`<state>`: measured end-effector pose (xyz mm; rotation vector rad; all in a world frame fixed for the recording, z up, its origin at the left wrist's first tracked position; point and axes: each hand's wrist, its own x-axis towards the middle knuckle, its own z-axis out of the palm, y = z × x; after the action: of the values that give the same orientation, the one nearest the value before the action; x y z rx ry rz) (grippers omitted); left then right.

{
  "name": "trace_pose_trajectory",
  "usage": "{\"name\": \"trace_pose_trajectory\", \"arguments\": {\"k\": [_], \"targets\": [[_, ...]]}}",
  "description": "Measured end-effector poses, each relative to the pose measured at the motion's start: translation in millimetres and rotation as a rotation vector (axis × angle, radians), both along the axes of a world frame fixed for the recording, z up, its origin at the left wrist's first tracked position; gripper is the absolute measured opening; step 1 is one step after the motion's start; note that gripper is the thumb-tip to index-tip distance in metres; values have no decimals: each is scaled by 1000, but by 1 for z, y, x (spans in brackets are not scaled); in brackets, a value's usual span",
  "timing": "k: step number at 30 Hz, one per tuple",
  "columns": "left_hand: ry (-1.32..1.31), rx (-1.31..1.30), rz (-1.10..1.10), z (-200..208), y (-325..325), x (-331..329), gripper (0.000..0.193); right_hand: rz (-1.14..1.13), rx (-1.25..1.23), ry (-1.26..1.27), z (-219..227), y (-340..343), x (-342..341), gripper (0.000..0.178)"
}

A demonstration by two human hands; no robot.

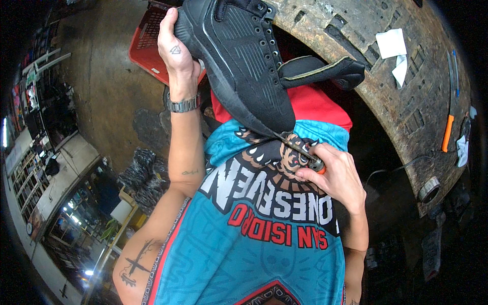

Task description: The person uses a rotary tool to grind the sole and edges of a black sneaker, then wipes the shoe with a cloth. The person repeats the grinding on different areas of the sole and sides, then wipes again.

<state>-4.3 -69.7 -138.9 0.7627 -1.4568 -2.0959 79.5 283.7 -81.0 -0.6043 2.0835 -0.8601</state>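
Note:
A black lace-up shoe (244, 61), its eyelets without laces, lies tilted across my lap with the toe toward me. Its padded tongue (325, 72) is folded out to the right. My left hand (176, 48) is closed around the heel and sole side of the shoe. Low on the right, my right hand (335, 170) grips an awl (300, 151) with a thin metal shaft and an orange handle. The awl's point meets the sole edge at the toe; whether it has gone in, I cannot tell. The fingers partly cover its handle.
A worn, pitted work table (356, 46) curves along the right. On it lie white scraps (391, 44), an orange-handled tool (448, 133) and a metal ring-shaped piece (429, 189). A red plastic crate (147, 43) stands on the floor behind my left hand. Shelves line the far left.

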Motion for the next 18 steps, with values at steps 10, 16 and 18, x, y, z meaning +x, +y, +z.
{"name": "trace_pose_trajectory", "arguments": {"k": [10, 16, 18], "targets": [[28, -20, 43, -10, -7, -1, 29, 6, -44, 19, -2, -14, -7, 48], [34, -43, 13, -15, -12, 0, 30, -10, -65, 49, 4, -25, -11, 46], [13, -135, 53, -17, -12, -1, 32, -29, -49, 27, 7, -28, -11, 46]]}}
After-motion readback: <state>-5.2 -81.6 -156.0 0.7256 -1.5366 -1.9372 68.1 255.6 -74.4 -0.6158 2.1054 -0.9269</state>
